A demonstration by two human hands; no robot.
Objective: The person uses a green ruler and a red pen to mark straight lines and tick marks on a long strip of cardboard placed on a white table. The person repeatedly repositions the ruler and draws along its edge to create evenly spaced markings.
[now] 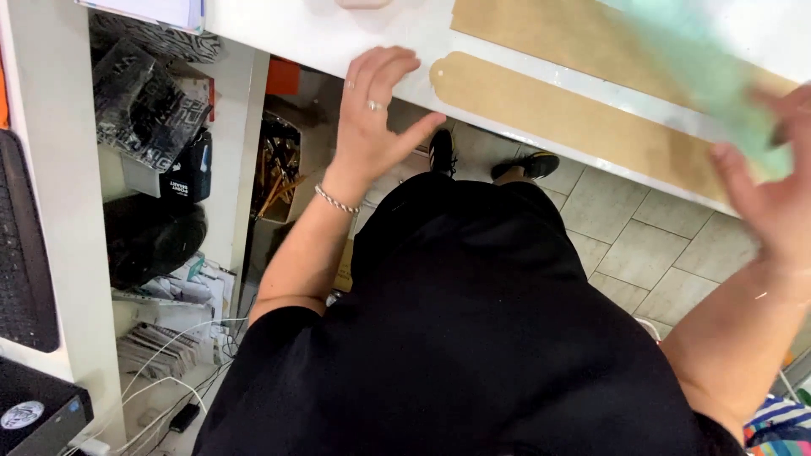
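Fingers (pixel 384 67) of left hand (pixel 372 118) spread flat on white worktop (pixel 321 34) edge, beside brown strip (pixel 557 110). Right hand (pixel 773 194) grips blurred green sheet (pixel 718 76) (grip partly hidden), above strip.

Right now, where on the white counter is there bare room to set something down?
Bare white counter shows between the papers at its far left and the left hand resting on its edge. Rightward it is crowded: two brown card strips cover most of it, and the right hand holds a blurred green sheet over them.
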